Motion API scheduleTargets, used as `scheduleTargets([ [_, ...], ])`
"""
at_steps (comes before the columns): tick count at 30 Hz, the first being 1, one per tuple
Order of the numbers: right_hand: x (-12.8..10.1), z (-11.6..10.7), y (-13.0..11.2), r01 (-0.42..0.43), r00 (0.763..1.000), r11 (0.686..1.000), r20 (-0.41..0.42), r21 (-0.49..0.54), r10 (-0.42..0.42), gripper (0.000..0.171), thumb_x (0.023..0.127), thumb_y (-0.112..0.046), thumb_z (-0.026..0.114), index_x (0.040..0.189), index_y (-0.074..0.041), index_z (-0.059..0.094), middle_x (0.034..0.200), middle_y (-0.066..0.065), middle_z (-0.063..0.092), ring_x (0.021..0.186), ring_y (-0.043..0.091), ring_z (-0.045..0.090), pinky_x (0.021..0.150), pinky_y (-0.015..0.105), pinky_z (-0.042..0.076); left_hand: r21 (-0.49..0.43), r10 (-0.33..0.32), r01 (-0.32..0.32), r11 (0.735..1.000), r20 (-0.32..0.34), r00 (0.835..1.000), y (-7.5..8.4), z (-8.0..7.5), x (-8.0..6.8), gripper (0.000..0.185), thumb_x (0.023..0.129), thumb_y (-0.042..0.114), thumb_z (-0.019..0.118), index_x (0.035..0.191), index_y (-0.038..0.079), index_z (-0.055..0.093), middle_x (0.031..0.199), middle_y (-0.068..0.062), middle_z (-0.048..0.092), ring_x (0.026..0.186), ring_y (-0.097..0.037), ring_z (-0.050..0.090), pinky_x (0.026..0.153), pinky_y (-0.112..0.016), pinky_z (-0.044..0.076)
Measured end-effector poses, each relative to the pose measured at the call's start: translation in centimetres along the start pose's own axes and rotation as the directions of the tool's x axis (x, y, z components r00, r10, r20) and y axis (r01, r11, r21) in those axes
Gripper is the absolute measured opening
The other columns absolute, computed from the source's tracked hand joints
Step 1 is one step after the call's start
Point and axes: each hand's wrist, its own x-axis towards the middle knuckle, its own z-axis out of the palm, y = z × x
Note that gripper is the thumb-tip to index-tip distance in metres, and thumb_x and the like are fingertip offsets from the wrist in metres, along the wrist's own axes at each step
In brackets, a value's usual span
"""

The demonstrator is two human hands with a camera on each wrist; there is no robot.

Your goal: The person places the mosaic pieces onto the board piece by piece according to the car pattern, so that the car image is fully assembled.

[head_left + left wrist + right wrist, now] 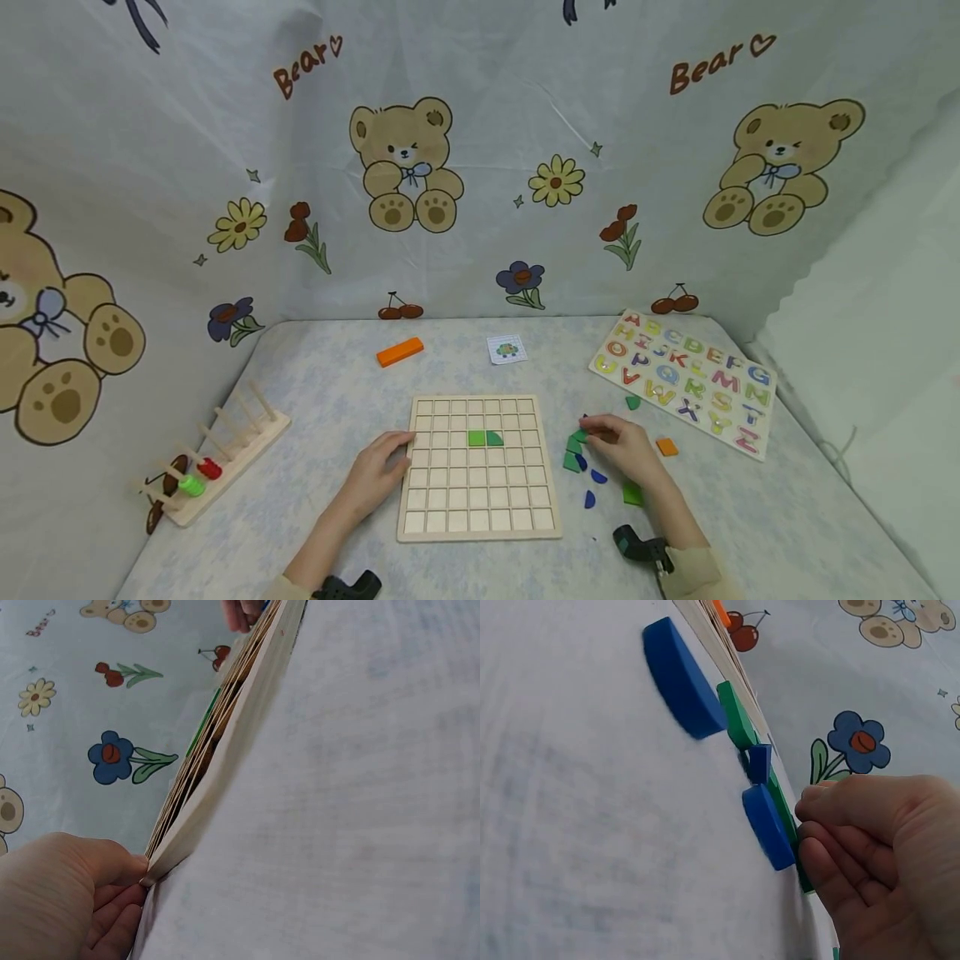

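A wooden grid board [480,508] lies flat in front of me, with a green square [476,438] and a green quarter-round piece [494,438] side by side in its third row. My left hand [378,471] rests against the board's left edge [225,750], fingertips [124,889] touching it. To the right of the board, my right hand [622,446] has its fingers [832,847] curled onto a green piece [579,437] in a small cluster. Beside those fingers lie blue pieces [769,825] and further green ones [736,714].
Loose pieces lie around the right hand: green [632,494], blue [597,477], orange [667,447]. An alphabet puzzle [686,379] sits at back right, an orange block [400,352] and a small card [507,349] behind the board, and a wooden peg rack [217,454] at left. Printed cloth walls enclose the table.
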Motion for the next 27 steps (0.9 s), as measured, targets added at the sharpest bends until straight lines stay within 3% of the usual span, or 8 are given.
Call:
scheduleTargets([
  [8, -0.12, 0.21, 0.20, 0.035, 0.999, 0.997, -0.013, -0.063, -0.036, 0.027, 0.085, -0.002, 0.068, 0.112, -0.003, 0.067, 0.107, 0.009, 0.066, 0.096, 0.023, 0.063, 0.083, 0.036, 0.052, 0.001, 0.010, -0.010, 1.000, -0.003, 1.000, -0.08, 0.09, 0.03, 0.040, 0.088, 0.006, 0.066, 0.128, 0.005, 0.058, 0.128, -0.006, 0.056, 0.120, -0.024, 0.051, 0.097, -0.043, 0.042],
  [20, 0.01, 0.44, 0.59, 0.175, 0.984, 0.977, -0.010, -0.126, -0.177, 0.026, 0.082, 0.003, 0.069, 0.108, -0.003, 0.069, 0.106, 0.009, 0.066, 0.095, 0.026, 0.063, 0.079, 0.036, 0.054, 0.002, 0.028, -0.028, 1.000, -0.018, 0.999, -0.14, 0.04, 0.04, 0.039, 0.088, 0.005, 0.067, 0.126, 0.005, 0.059, 0.126, -0.005, 0.056, 0.118, -0.023, 0.052, 0.096, -0.042, 0.043],
  [27, 0.05, 0.42, 0.93, 0.196, 0.976, 0.957, -0.052, -0.212, -0.211, 0.024, 0.080, 0.000, 0.073, 0.104, -0.001, 0.069, 0.098, 0.008, 0.066, 0.087, 0.023, 0.064, 0.073, 0.033, 0.055, -0.002, 0.035, -0.035, 0.999, -0.018, 0.999, -0.12, 0.02, 0.08, 0.039, 0.088, 0.005, 0.066, 0.126, 0.005, 0.059, 0.126, -0.006, 0.056, 0.118, -0.023, 0.052, 0.096, -0.043, 0.043],
])
